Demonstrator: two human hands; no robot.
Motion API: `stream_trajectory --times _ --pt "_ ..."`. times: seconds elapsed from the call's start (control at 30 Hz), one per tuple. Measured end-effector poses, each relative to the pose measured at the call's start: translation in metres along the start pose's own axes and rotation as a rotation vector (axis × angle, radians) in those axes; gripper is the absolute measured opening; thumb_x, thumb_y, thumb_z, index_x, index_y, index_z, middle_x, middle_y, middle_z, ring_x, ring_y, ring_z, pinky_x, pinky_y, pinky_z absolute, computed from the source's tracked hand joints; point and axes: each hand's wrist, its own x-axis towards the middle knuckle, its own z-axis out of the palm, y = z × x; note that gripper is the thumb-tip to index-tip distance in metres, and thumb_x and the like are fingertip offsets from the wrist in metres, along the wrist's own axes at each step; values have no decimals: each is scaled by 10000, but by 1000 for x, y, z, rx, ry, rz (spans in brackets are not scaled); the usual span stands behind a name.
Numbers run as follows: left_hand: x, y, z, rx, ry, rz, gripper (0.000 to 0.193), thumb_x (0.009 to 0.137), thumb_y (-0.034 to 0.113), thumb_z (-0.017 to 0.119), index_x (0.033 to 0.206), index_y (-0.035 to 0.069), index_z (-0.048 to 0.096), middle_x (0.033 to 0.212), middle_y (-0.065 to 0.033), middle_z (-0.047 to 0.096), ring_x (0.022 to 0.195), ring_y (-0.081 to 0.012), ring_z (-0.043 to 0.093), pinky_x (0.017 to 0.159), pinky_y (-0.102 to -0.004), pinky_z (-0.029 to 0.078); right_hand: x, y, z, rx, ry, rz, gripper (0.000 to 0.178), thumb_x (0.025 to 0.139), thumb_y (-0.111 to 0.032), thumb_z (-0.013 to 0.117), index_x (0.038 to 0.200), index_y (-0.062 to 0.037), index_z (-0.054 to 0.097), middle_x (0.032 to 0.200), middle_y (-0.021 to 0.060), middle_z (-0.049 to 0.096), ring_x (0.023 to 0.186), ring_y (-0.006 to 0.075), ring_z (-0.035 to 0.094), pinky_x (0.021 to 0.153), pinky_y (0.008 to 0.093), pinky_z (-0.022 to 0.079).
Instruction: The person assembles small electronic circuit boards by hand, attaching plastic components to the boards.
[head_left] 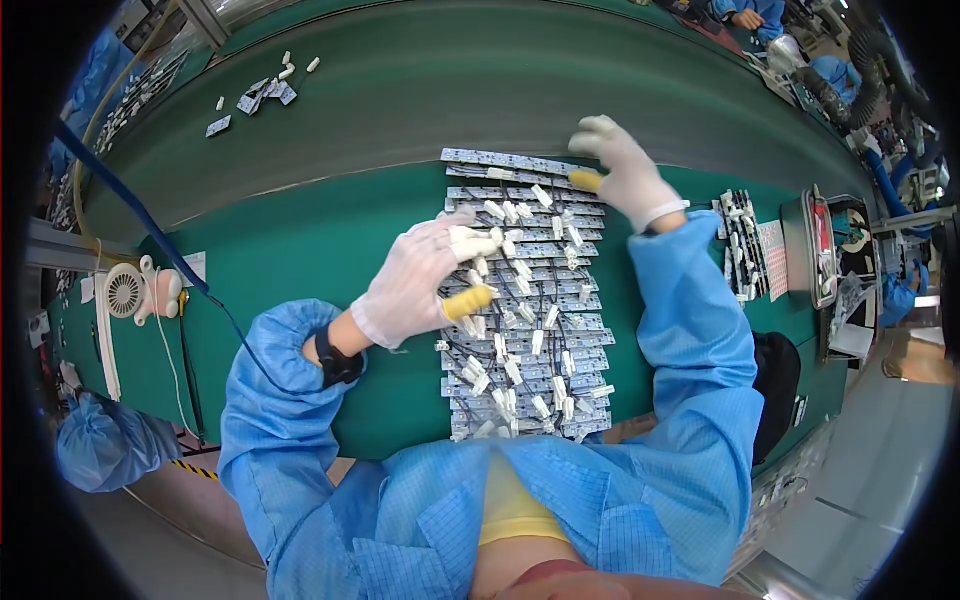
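Rows of narrow circuit-board strips (528,277) with dark wires and white plug connectors (537,342) lie stacked down the middle of the green table. My left hand (425,270), in a white glove with a yellow thumb cover, rests over the left side of the rows. Its fingers reach onto the connectors, the thumb apart from them; whether they touch one is hard to see. At the far right end of the rows is my right hand (630,175), gloved alike, its thumb by the end of the topmost strip (510,160) and its fingers spread, slightly blurred.
Beyond the table runs a dark green conveyor belt (400,100) carrying a small pile of boards (265,93). Left stand a small fan (125,292) and a blue cord (150,215). Right are more strips (742,245) and a metal tray (822,250). Co-workers' blue sleeves show at the edges.
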Motion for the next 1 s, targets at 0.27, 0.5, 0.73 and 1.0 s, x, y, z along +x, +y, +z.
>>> stream_trajectory --times 0.27,0.5,0.73,1.0 --pt "-19 18 -28 -705 489 -425 793 919 603 412 1369 -47 344 1138 -185 623 1083 -292 570 965 -411 424 -9 -35 -4 379 451 81 223 795 86 558 969 -21 648 1023 135 664 923 298 654 794 334 549" --pt "-19 27 -42 -1451 197 -596 853 907 598 459 1391 -74 255 1127 -256 600 982 -346 620 952 -432 453 -47 -96 -22 -96 429 -369 339 717 21 696 1045 -46 645 1091 119 655 1000 274 646 835 326 546" --pt "-27 8 -20 -1346 293 -418 759 900 514 551 1351 -66 360 1085 -207 631 860 -254 661 762 -384 544 -20 -43 -4 -293 588 -215 376 699 104 663 1037 -61 651 1091 112 647 989 279 638 822 340 551" --pt "-9 29 -34 -1439 503 -627 893 875 653 450 1389 -59 285 1066 -245 622 786 -310 665 806 -392 524 -34 -81 -28 151 643 -174 204 808 -80 650 1005 -32 673 1082 134 649 1001 268 636 864 351 519"
